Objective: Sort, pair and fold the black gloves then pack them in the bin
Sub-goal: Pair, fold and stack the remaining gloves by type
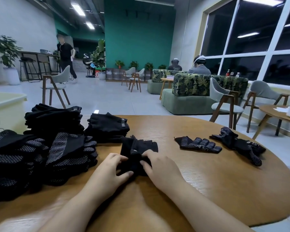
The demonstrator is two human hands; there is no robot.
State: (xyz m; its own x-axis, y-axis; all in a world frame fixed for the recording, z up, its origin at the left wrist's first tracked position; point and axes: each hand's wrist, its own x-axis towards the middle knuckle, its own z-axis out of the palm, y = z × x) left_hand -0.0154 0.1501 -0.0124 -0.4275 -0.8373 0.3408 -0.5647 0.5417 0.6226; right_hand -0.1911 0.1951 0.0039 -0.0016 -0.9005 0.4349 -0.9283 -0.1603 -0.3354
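A pair of plain black gloves point(137, 148) lies in the middle of the round wooden table point(208, 190), its near end bunched up. My left hand point(112, 171) grips that near end from the left with curled fingers. From the right, my right hand point(159, 166) pinches the same bunch. Stacks of folded black gloves point(107, 128) and dotted-palm gloves point(65, 153) fill the table's left side. Two loose dotted gloves lie to the right, one flat point(199, 144) and one crumpled point(241, 144). A pale yellow bin point(7, 104) stands off the table at far left.
Another tall stack of black gloves point(54, 118) sits at the back left. Chairs point(224, 104), a small side table point(278, 113) and green sofas point(199, 91) stand beyond the table's far edge. Several people are in the room behind.
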